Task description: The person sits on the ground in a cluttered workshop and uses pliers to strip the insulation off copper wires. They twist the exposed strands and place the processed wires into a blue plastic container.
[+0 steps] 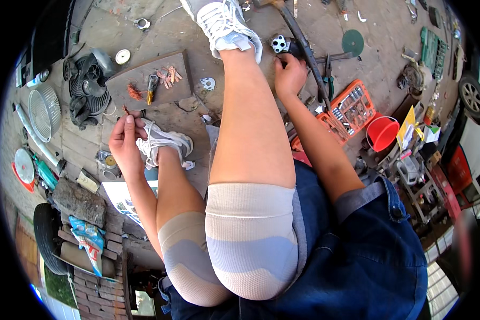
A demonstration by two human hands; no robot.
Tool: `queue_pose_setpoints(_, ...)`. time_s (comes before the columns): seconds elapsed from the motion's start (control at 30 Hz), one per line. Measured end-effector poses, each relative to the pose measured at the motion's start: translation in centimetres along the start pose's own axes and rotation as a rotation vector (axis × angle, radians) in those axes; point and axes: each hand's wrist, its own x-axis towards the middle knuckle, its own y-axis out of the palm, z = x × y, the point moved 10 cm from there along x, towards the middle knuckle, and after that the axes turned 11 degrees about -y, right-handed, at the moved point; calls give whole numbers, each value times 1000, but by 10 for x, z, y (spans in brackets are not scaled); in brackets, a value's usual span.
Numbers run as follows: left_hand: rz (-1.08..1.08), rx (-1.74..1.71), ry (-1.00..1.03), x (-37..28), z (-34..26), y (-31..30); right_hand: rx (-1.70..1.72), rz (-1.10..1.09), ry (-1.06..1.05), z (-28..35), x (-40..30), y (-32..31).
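Observation:
My left hand [126, 134] pinches a small bit of copper wire [125, 109] between thumb and fingertips, just off the near edge of a flat metal plate [122, 86]. On that plate lie a tangle of fine copper wire [135, 92], a short metal piece with an amber end [150, 89] and a pile of copper strips [169, 76]. Beyond my right knee, my right hand [291, 76] is low to the ground with fingers curled. It is beside a dark cylindrical part with a pale, holed face [279, 44] and a long hammer handle [298, 34]. Whether its fingertips grip anything is unclear.
Pliers [329, 78], a green disc [352, 43] and an orange socket set case [353, 110] lie right, near a red bucket [384, 132]. A fan [90, 86], a wire fan guard [44, 113] and a stone block [79, 202] are left. A car wheel [473, 98] stands far right.

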Motion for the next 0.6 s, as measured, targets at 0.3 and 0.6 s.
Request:
queue_pose_setpoints(0.3,-24,-66,-18,-8,5,-9,171,46,-90,34,10,-22)
queue_pose_setpoints(0.6,11,-228,-113,-5,31,-26,802,497,-442,268,99,-12)
